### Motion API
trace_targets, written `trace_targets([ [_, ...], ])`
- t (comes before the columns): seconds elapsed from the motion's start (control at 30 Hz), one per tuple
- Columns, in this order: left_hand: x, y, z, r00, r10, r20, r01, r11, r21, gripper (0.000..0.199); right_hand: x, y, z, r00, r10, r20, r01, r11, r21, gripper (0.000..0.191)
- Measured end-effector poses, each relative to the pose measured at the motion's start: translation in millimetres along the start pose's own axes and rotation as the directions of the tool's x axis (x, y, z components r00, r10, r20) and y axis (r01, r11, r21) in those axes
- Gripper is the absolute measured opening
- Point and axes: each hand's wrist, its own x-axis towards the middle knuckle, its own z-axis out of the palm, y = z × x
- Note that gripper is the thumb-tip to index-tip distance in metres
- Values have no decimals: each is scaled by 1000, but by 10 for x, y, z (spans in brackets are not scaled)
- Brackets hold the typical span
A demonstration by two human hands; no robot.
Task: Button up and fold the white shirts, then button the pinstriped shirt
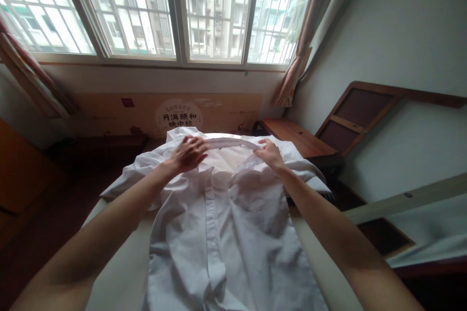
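A white button-up shirt lies spread over a pale table, its front facing up and its collar at the far end. My left hand is at the left end of the collar, fingers bent over the fabric there. At the collar's right end my right hand pinches the cloth between thumb and fingers. Between my two hands the collar band stretches in a slight curve. The sleeves lie out to both sides, and the shirt's lower part reaches the near edge of the view.
Beyond the table, a printed board leans below a barred window. A wooden desk stands at the back right, near a brown wooden frame against the wall. Curtains hang beside the window.
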Motion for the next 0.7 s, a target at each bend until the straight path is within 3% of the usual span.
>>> trace_targets([
  [0.07, -52, 31, 22, 964, 234, 128, -229, 972, -51, 26, -54, 38, 44, 997, 27, -78, -21, 997, 67, 48],
  [0.13, -66, 10, 39, 934, 290, 209, -283, 957, -64, 14, -79, 35, 64, 989, 43, -142, -19, 986, 165, 47],
  [0.23, 87, -90, -7, 953, 216, 211, -212, 976, -44, 21, -23, -125, 102, 946, -3, -323, 90, 963, 255, 43],
  [0.33, 438, -154, -65, 987, 10, 159, -10, 1000, -1, 23, 129, -459, 268, 889, -64, -453, 195, 949, 249, 44],
  [0.4, 662, -126, -5, 987, -127, 101, 122, 991, 54, 23, 219, -666, 488, 916, -79, -393, 188, 951, 247, 46],
  [0.5, 774, -18, 283, 968, -220, 123, 204, 970, 130, 26, 236, -739, 906, 993, -118, -19, 120, 975, 186, 43],
  [0.57, 681, 43, 526, 938, -269, 219, 242, 960, 141, 50, 170, -606, 1149, 975, -133, 177, 108, 984, 140, 48],
  [0.6, 604, 61, 631, 920, -298, 253, 271, 953, 137, 64, 129, -508, 1241, 972, -140, 188, 115, 984, 137, 49],
  [0.7, 371, 70, 791, 888, -388, 245, 371, 922, 114, 86, 31, -210, 1374, 989, -141, 47, 131, 977, 171, 45],
])
